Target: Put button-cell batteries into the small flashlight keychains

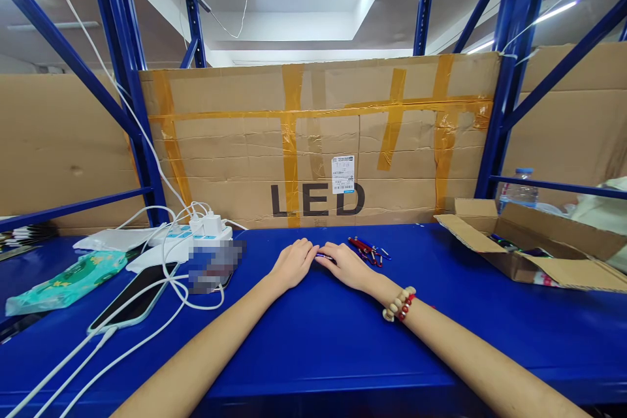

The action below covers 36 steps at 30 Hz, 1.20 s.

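Note:
My left hand [292,264] and my right hand [345,265] meet on the blue shelf top [313,326], fingers curled together around a small blue pen-like item [324,256] held between them. Only a short piece of it shows. A bead bracelet [400,304] circles my right wrist. Just behind my right hand lies a small heap of red and blue pen-like pieces with clips [368,249].
An open cardboard box [533,245] sits at the right, a water bottle [518,189] behind it. At the left are a power strip with chargers [196,235], white cables, a phone [134,297] and a green packet [68,281]. A taped cardboard wall marked LED [318,144] closes the back.

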Tool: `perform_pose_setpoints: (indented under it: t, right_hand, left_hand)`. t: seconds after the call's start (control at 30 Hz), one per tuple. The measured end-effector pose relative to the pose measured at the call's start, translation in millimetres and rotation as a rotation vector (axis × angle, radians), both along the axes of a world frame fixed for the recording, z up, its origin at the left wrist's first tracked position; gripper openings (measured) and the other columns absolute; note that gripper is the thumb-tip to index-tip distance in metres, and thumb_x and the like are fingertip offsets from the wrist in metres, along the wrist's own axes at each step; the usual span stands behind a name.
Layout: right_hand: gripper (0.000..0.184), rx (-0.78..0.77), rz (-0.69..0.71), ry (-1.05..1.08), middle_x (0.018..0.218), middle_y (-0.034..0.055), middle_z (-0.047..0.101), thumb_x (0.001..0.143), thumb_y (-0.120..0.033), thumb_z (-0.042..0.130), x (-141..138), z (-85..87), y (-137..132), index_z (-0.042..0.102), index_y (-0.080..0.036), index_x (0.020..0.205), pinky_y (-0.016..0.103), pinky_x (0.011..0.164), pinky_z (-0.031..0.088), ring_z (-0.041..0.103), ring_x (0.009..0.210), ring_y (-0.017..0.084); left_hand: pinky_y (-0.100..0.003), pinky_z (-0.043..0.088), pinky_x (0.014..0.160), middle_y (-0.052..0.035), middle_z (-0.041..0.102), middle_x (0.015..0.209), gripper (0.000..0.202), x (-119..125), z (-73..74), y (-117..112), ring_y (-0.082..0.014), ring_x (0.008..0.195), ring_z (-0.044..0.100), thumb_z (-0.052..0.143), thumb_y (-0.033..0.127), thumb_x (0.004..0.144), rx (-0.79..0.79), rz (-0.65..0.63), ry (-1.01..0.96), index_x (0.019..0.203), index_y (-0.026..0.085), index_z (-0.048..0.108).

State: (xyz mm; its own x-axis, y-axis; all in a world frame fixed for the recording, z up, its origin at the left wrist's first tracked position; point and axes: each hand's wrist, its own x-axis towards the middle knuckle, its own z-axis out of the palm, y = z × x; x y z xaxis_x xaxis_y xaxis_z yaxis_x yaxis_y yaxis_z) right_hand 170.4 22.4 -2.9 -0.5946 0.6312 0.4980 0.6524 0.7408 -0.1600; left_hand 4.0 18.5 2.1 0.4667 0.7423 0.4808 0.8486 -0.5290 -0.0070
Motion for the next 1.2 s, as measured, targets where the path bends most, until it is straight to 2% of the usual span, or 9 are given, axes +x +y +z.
perform_pose_setpoints:
  t: [0.17, 0.3, 0.5, 0.67, 1.2]
  right_hand:
    - [0.029, -0.023, -0.012, 0.030, 0.103, 0.0078, 0.062, 0.093, -0.029, 0.034, -0.3, -1.1, 0.9, 0.055, -0.019, 0.109, 0.036, 0.081, 0.041, 0.058, 0.088, 0.020]
    - [0.030, -0.039, -0.014, 0.052, 0.110, 0.0079, 0.061, 0.093, -0.028, 0.033, 0.0, -2.8, 1.7, 0.054, -0.020, 0.114, 0.037, 0.085, 0.041, 0.058, 0.095, 0.021]
    - [0.032, -0.068, 0.003, 0.122, 0.098, 0.0073, 0.063, 0.093, -0.033, 0.030, -0.6, -1.9, 1.2, 0.057, -0.018, 0.101, 0.031, 0.079, 0.044, 0.058, 0.088, 0.018]
    - [0.032, -0.073, 0.000, 0.134, 0.090, 0.0042, 0.063, 0.094, -0.036, 0.029, 0.6, -2.2, 3.3, 0.056, -0.019, 0.091, 0.029, 0.074, 0.044, 0.057, 0.082, 0.016]
    - [0.034, -0.078, -0.069, 0.093, 0.083, 0.0017, 0.062, 0.093, -0.039, 0.031, 1.4, 2.0, -0.8, 0.057, -0.021, 0.083, 0.026, 0.063, 0.039, 0.057, 0.076, 0.016]
  left_hand:
    - [-0.033, 0.041, 0.079, -0.0064, 0.059, 0.088, 0.034, 0.1, -0.8, 2.0, -0.0195, 0.087, 0.053, 0.021, 0.027, 0.094, 0.038, 0.074, -0.047, 0.082, 0.017, 0.051]
    - [-0.031, 0.042, 0.077, -0.0050, 0.058, 0.086, 0.033, -0.2, 1.1, 0.8, -0.0182, 0.084, 0.053, 0.023, 0.029, 0.094, 0.052, 0.082, -0.066, 0.079, 0.018, 0.050]
    - [-0.030, 0.042, 0.078, -0.0036, 0.058, 0.086, 0.030, 0.6, 2.8, -1.8, -0.0178, 0.087, 0.053, 0.026, 0.030, 0.094, 0.058, 0.042, -0.067, 0.080, 0.019, 0.050]
    - [-0.029, 0.042, 0.073, -0.0025, 0.056, 0.082, 0.031, 0.5, 2.5, -2.3, -0.0160, 0.080, 0.052, 0.024, 0.029, 0.094, 0.055, -0.036, -0.087, 0.078, 0.019, 0.049]
    - [-0.029, 0.042, 0.073, -0.0025, 0.055, 0.079, 0.032, 2.0, 2.0, -3.2, -0.0167, 0.078, 0.051, 0.024, 0.027, 0.094, 0.052, -0.058, -0.063, 0.075, 0.018, 0.048]
